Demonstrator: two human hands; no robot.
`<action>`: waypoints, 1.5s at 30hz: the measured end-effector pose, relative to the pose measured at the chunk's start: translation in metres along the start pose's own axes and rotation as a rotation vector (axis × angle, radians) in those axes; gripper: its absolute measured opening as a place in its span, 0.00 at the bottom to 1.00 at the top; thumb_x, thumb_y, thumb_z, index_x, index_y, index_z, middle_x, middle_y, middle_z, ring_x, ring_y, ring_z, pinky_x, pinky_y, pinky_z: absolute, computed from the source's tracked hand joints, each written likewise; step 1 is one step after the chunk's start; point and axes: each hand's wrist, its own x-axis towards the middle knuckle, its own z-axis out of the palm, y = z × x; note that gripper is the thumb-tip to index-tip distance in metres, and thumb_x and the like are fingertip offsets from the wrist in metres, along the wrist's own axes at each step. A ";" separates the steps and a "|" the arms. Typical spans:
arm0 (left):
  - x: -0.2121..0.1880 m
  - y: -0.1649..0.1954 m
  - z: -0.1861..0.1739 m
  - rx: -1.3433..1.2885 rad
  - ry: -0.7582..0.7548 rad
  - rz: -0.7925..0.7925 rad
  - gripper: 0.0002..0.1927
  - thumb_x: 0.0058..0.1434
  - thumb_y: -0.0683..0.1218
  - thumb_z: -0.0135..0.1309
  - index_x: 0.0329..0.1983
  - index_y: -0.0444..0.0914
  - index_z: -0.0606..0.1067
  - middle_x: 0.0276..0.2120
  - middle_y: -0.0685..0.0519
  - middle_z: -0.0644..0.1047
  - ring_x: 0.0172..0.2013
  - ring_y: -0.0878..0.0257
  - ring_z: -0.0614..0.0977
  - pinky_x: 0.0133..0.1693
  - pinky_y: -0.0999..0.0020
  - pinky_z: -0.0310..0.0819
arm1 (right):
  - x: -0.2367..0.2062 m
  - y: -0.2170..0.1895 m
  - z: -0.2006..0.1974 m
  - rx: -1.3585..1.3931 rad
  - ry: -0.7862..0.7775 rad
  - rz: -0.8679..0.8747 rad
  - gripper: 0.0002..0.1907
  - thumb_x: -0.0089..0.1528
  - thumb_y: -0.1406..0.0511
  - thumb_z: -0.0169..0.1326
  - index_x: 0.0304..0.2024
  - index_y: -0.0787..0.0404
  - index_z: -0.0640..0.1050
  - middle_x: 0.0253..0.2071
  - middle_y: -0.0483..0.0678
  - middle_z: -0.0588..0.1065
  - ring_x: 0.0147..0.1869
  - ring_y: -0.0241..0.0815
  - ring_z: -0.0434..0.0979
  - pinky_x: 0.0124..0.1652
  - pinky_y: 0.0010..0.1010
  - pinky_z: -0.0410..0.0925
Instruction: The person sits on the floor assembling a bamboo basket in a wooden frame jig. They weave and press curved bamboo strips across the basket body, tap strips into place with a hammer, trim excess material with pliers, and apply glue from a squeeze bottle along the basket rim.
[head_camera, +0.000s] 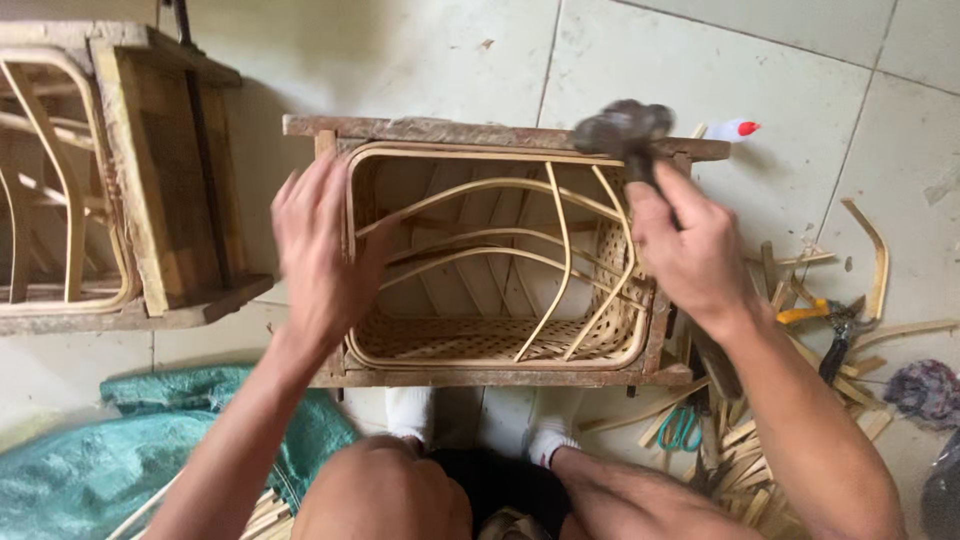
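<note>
hammer head: motion-blurred | second frame: cut off left | pliers: partly hidden

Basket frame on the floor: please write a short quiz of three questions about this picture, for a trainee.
1. True or false: the left hand rests on the left rim of the basket.
2. What does the right hand grip: A scissors, B hammer, C bottle?
3. On which side of the wooden frame do the pliers lie?

Key: 1 true; 2 B; 3 the person's right, on the floor among the cut strips.
</note>
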 end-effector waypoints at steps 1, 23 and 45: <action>-0.021 0.000 -0.012 -0.013 0.036 -0.028 0.40 0.68 0.46 0.65 0.76 0.33 0.58 0.70 0.37 0.66 0.71 0.43 0.67 0.73 0.42 0.56 | 0.004 -0.002 0.007 -0.032 -0.010 -0.063 0.17 0.72 0.63 0.50 0.62 0.61 0.76 0.24 0.42 0.74 0.23 0.30 0.71 0.21 0.25 0.64; -0.120 -0.062 -0.026 -1.063 -0.424 -1.087 0.36 0.56 0.45 0.65 0.69 0.40 0.69 0.59 0.51 0.79 0.54 0.66 0.80 0.56 0.69 0.76 | 0.057 -0.082 0.128 -0.136 -0.392 -0.603 0.23 0.74 0.63 0.47 0.68 0.70 0.69 0.29 0.53 0.79 0.15 0.36 0.70 0.17 0.25 0.65; -0.167 -0.041 0.016 -1.076 0.335 -1.099 0.34 0.76 0.61 0.33 0.47 0.28 0.79 0.43 0.47 0.83 0.45 0.61 0.83 0.53 0.69 0.75 | -0.050 -0.077 0.196 -0.342 -0.536 -0.924 0.31 0.67 0.61 0.58 0.66 0.73 0.67 0.25 0.52 0.76 0.16 0.39 0.72 0.17 0.30 0.70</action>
